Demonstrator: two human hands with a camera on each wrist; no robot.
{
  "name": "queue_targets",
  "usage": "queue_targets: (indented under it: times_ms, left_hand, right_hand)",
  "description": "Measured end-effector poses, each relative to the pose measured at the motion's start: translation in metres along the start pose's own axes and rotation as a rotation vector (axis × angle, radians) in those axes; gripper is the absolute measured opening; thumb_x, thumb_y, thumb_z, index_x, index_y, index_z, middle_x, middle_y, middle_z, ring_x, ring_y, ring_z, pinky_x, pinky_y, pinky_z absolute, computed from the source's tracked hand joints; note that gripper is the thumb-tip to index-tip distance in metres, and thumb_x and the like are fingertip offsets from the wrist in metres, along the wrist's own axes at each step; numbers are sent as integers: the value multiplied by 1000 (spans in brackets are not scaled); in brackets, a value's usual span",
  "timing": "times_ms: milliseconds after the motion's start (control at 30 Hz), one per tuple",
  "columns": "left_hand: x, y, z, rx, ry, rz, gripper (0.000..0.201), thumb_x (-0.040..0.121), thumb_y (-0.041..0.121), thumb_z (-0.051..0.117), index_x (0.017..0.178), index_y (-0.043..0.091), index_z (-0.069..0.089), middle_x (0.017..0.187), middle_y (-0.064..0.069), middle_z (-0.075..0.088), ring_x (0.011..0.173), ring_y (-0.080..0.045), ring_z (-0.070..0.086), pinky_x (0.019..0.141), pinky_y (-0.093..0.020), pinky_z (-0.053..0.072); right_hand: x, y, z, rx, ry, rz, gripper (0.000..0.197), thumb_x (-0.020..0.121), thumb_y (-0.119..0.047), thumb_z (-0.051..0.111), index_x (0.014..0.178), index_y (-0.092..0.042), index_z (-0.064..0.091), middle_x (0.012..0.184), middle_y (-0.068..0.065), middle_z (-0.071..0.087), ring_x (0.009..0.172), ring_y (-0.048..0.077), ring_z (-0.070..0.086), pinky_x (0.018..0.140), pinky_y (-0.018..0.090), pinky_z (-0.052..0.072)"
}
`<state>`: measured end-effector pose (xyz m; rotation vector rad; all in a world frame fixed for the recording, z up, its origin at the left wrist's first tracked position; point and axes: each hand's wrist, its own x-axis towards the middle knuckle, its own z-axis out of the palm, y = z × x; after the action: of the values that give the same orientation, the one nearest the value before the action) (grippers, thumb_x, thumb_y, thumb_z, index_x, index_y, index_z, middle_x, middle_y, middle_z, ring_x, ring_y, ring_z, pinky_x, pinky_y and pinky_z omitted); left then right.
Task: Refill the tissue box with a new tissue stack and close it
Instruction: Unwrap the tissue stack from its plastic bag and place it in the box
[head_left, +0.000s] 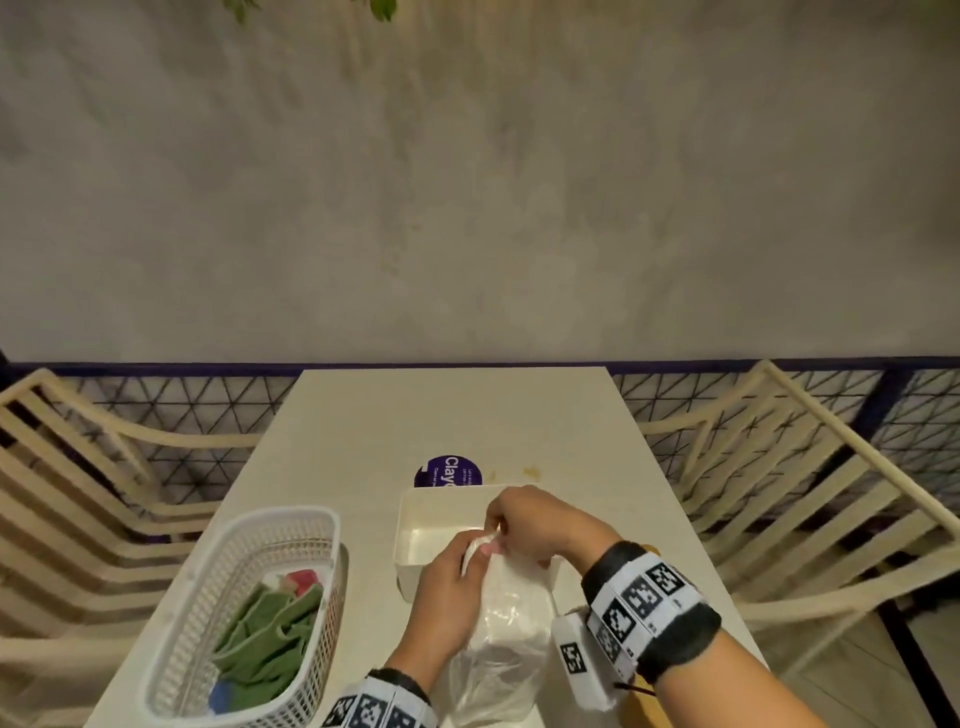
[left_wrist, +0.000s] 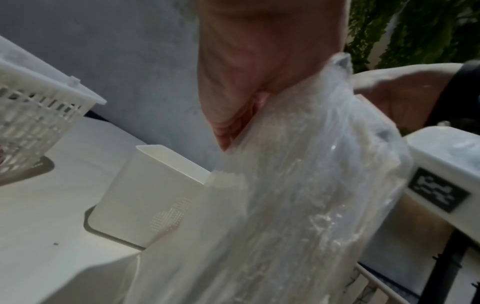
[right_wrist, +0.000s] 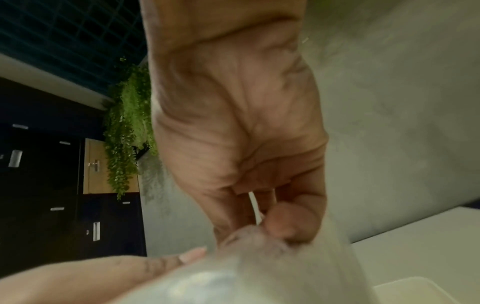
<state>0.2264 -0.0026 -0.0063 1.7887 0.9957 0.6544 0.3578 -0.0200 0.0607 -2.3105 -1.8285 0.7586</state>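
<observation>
An open white tissue box (head_left: 415, 525) stands on the table, empty inside; its side wall (left_wrist: 145, 197) also shows in the left wrist view. A tissue stack in a clear plastic bag (head_left: 506, 639) hangs upright just in front of the box. My left hand (head_left: 452, 587) grips the bag's top from the left, and my right hand (head_left: 524, 519) pinches the bag's top edge from the right. In the right wrist view the right hand's thumb and fingers (right_wrist: 280, 224) pinch the plastic (right_wrist: 259, 273). The bag (left_wrist: 306, 195) fills the left wrist view.
A white slotted basket (head_left: 244, 613) with green cloths stands at the left on the table. A purple round sticker (head_left: 447, 470) lies behind the box. Cream slatted chairs (head_left: 810, 493) flank the table on both sides. A grey wall rises behind.
</observation>
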Motion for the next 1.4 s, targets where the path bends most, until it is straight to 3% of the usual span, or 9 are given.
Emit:
queue_targets:
  times_ms: [167,333,667,867,1000,1067,1167,1300,1400]
  left_hand:
    - [-1,-1,3,-137,21,-29,17,96,26,46,111,21,41,91,18,61,79,-1,57,59,-4,42]
    - [1,-3,6,-153,29,-43,17,95,25,50,104,15,39,92,10,61,74,-7,56,57,-7,41]
    - [5,-6,1,-124,55,-47,15,96,29,46,100,15,46,74,3,53,57,-8,42,51,-20,34]
    - [7,-9,-3,-47,27,-23,19,96,33,43,100,14,46,77,-1,54,59,-10,43,50,-14,35]
    - [9,-6,1,-43,41,-21,16,96,28,45,100,12,47,71,5,52,55,-7,43,47,-12,34]
    - [10,-7,1,-40,8,-19,11,96,22,47,102,13,46,76,1,59,61,-10,51,52,-17,39]
    - [9,-9,0,-33,-28,6,11,95,19,48,103,13,45,77,-1,60,66,-12,53,56,-18,42]
    - [12,-8,-4,44,53,0,16,96,30,45,99,14,46,69,-5,57,51,-12,43,49,-22,34]
    - [13,-7,-6,58,52,1,19,96,32,45,101,14,48,75,-10,59,54,-15,43,53,-27,35]
  right_hand:
    - [2,2,5,63,159,79,6,81,-15,71,77,-18,67,82,0,64,76,16,55,61,22,43]
    - [0,7,-7,291,39,148,27,86,-15,64,111,-14,55,98,6,62,84,20,57,73,29,46]
    - [-17,32,-10,1236,96,-52,32,80,16,58,98,-10,60,69,3,64,54,10,53,47,23,39]
    - [-36,56,3,209,365,193,55,77,18,40,106,-22,64,115,2,59,108,20,53,87,26,42]
    - [-60,20,22,258,791,-295,45,77,15,51,106,-16,66,117,-3,60,114,14,46,99,27,37]
    - [-73,6,34,159,691,-506,25,88,-13,59,111,-22,62,123,-7,57,120,13,42,103,25,33]
    - [-77,5,44,-190,413,-469,43,81,-52,59,120,-38,49,139,-13,41,133,17,25,106,35,20]
    - [-85,25,30,-416,438,-434,26,77,-57,58,74,-32,64,81,-18,65,101,14,55,93,38,22]
    - [-96,44,21,-425,370,-187,68,78,-76,19,66,-29,66,62,-14,61,76,9,48,79,33,26]
